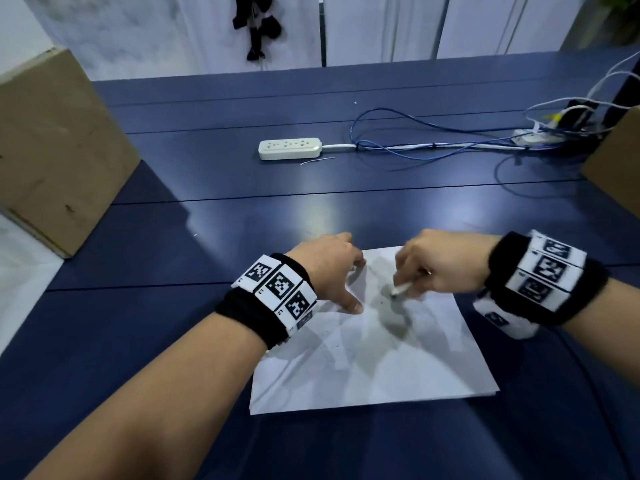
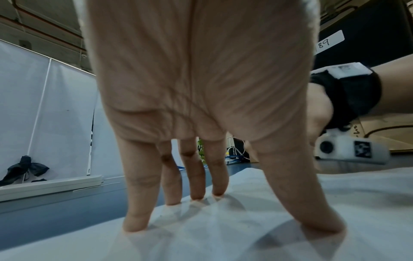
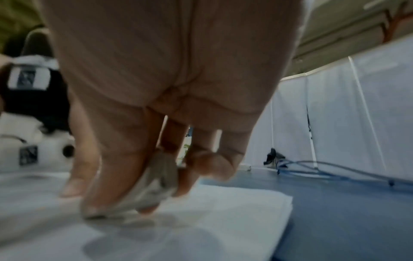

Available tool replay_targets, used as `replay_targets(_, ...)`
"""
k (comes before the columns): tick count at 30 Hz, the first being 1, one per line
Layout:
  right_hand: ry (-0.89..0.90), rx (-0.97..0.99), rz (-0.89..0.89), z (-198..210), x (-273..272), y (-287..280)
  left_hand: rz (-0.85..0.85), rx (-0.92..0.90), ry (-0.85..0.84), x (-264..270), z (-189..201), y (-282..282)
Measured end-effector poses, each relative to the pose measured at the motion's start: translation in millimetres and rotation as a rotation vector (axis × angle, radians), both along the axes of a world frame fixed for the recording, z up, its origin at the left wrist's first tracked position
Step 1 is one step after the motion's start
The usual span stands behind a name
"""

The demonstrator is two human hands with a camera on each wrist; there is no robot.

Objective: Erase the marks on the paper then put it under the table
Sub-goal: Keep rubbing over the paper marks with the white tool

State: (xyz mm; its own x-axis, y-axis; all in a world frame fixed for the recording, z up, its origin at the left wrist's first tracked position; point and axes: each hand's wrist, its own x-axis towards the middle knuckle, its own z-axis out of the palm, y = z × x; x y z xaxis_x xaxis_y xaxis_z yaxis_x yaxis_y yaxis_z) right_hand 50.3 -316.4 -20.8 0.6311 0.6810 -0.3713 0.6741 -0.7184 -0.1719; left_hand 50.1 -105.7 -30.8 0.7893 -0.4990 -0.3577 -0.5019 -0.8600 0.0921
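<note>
A white sheet of paper [image 1: 381, 362] lies on the dark blue table [image 1: 207, 209] near its front edge. My left hand [image 1: 332, 271] presses on the paper's far left part with spread, straight fingers [image 2: 136, 219], thumb included. My right hand [image 1: 433, 265] pinches a small white eraser [image 1: 400, 290] between thumb and fingers, its dirty tip down on the paper near the middle of the far half. In the right wrist view the eraser [image 3: 154, 194] is blurred and touches the paper [image 3: 212, 220]. Small dark specks lie on the paper [image 2: 223, 229] around it.
A white power strip [image 1: 290, 148] lies mid-table, with blue and white cables [image 1: 433, 143] running to the right. A cardboard box [image 1: 52, 147] stands at the left, another box [image 1: 620, 168] at the right edge. White partition panels [image 1: 381, 26] stand behind the table.
</note>
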Motion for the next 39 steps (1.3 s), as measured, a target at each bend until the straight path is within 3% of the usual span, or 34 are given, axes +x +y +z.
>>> replay_targets(2,0.069,-0.024,-0.012,2,-1,0,0.000,-0.008,0.001,0,0,0)
replay_targets(6,-0.214,-0.025,-0.168,1,33,4,-0.008,-0.023,0.015,-2,1,0)
replay_targets(8,-0.259,-0.026,-0.134,-1,35,3,-0.002,-0.022,0.018,-4,1,1)
replay_targets(14,-0.047,-0.133,0.051,6,-4,-2,0.007,0.003,0.021,-2,2,1)
replay_targets(19,-0.194,0.009,-0.203,-1,29,1,-0.011,-0.016,0.029,-3,3,0)
replay_targets(21,-0.198,0.068,-0.184,-4,28,0,-0.006,-0.013,0.030,-4,3,1)
replay_targets(27,0.074,0.033,-0.041,-1,-2,-7,0.001,0.000,0.029,-4,4,0)
replay_targets(31,-0.155,0.118,-0.225,-3,30,-1,-0.008,-0.005,0.027,-5,4,-1)
replay_targets(33,-0.203,0.136,-0.229,-6,34,0,-0.006,-0.012,0.017,-6,4,0)
replay_targets(35,-0.159,0.149,-0.162,-4,24,-1,-0.003,-0.001,0.010,-6,5,0)
replay_targets(39,0.116,0.039,-0.074,3,-1,-6,0.004,0.003,0.013,-4,3,0)
